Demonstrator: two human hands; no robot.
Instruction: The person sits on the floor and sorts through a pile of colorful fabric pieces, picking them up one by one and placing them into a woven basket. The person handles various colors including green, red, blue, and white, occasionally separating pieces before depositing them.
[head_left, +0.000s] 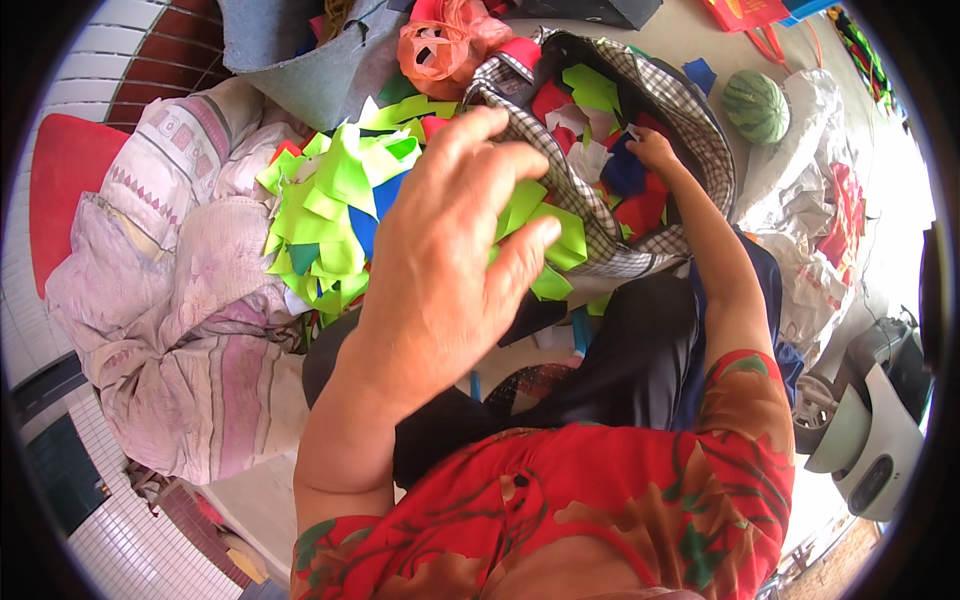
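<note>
My left hand (445, 250) is raised in front of a heap of bright green cloth scraps (325, 225), its fingers apart and nothing in them. A few blue and dark green pieces show among the green ones. To the right, a black-and-white checked cloth bag (640, 262) gapes wide, holding red, green, white and blue scraps. My right hand (655, 150) reaches in over its right side. Its fingertips are pinched at a blue scrap (625, 175) with a small white bit at the tips. Part of the heap is hidden behind my left hand.
A pale striped blanket (220, 260) is bunched at the left beside a red panel (75, 190). Behind the heap are a grey-blue container (300, 70) and an orange plastic bag (440, 45). A watermelon (757, 107), a white plastic sack (800, 190) and a grey-white appliance (880, 440) stand right.
</note>
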